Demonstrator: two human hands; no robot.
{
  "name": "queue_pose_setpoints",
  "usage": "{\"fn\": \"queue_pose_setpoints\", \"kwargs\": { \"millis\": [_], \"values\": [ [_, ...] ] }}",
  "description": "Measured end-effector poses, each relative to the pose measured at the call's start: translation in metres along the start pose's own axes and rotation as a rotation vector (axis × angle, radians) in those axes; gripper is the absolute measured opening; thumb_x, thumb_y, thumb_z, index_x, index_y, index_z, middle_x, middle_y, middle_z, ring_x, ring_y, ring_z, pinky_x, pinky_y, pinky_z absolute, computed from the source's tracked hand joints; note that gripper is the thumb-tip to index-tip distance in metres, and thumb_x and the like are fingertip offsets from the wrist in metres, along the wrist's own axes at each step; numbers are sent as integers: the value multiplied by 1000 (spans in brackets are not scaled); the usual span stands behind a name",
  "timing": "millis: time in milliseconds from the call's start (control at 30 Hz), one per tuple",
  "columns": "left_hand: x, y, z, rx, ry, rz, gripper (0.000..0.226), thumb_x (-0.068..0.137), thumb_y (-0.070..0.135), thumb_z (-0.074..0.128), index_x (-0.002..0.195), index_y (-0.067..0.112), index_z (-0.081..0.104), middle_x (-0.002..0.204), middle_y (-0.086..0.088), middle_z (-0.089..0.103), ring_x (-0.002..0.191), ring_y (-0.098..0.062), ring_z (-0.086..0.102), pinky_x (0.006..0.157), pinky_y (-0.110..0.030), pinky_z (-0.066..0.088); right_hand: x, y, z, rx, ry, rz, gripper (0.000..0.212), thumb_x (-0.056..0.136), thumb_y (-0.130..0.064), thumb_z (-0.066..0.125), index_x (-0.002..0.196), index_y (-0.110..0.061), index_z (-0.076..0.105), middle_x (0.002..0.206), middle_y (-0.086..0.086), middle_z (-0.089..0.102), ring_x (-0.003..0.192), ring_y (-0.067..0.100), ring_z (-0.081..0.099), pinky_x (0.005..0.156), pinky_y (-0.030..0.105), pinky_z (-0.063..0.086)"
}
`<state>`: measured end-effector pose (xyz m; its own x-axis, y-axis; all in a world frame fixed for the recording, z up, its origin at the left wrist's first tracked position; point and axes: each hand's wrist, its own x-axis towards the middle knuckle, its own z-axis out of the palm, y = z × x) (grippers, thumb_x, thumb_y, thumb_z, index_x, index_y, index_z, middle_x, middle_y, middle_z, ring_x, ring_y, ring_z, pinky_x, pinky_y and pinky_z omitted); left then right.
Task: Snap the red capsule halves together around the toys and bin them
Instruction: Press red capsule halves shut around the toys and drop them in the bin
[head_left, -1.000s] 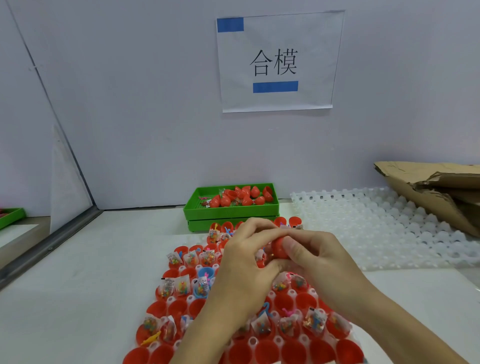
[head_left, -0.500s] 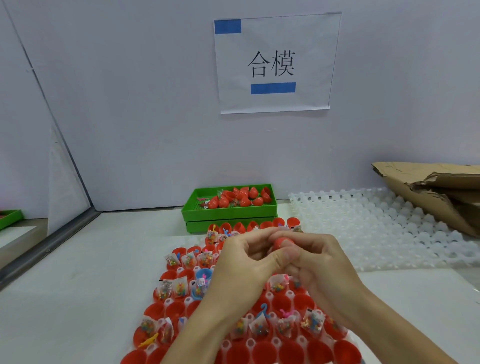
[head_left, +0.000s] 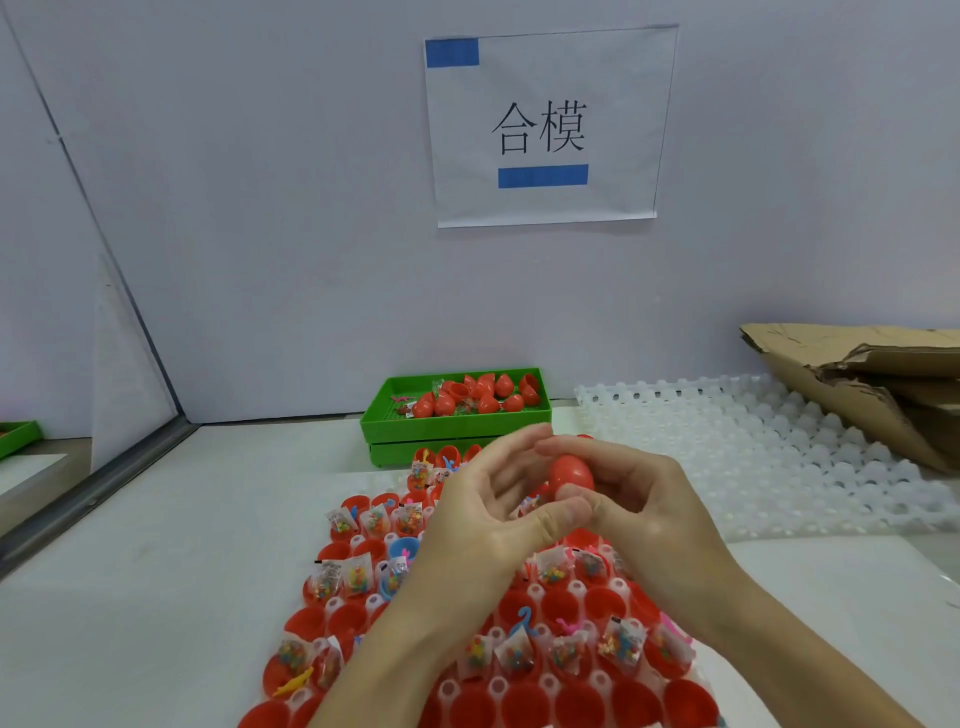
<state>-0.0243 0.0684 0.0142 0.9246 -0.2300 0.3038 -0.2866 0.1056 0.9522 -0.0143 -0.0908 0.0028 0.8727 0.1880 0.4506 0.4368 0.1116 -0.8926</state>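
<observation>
The red capsule sits above the near tray, caught between both hands at about chest-front height over the bench. The right hand curls round it from the right, forefinger over the top and thumb tucked under the lower front, so this hand carries the real hold. The left hand comes in from the left with its thumb pressing the capsule's lower edge, close against the right thumb, while its other fingers arch loosely above and barely seem to touch.

The capsule's long axis stands roughly upright, tilted slightly, with the rounded end showing upward. Whether the two halves are fully seated cannot be told, since the seam is hidden behind the thumbs.

The move ahead turns on one line: the green bin lies straight ahead of the hands and a little to the left, near the back wall, already holding several closed capsules. The path to it passes over the far rows of the red tray of open halves and bagged toys. The right hand has the grip, so it looks the likelier one to carry forward, though the bin sits marginally nearer the left. The white empty tray lies to the right, off the path.
</observation>
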Motion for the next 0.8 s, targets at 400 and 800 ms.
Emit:
{"fn": "queue_pose_setpoints", "kwargs": {
  "millis": [400, 800],
  "values": [
    [3, -2, 0, -255, -47, -174, 32, 88, 23, 62, 101, -3, 74, 93, -17, 74, 79, -22, 70, 74, -33, 60, -2, -4, -2, -490, -34, -142, 64, 77, -8, 83, 131, -35, 61, 122, -26, 66, 117, 2, 62, 99, 29, 47],
    [1, -5, 3, 513, 213, 240, 29, 81, 14, 80, 94, 38, 71, 90, 19, 72, 89, -2, 67, 76, -21, 55, 4, -18, -6, 342, -93, 534, 47, 86, -48, 57, 100, -6, 74, 94, 22, 73, 83, 34, 74, 68, 36, 60]
  ]
}}
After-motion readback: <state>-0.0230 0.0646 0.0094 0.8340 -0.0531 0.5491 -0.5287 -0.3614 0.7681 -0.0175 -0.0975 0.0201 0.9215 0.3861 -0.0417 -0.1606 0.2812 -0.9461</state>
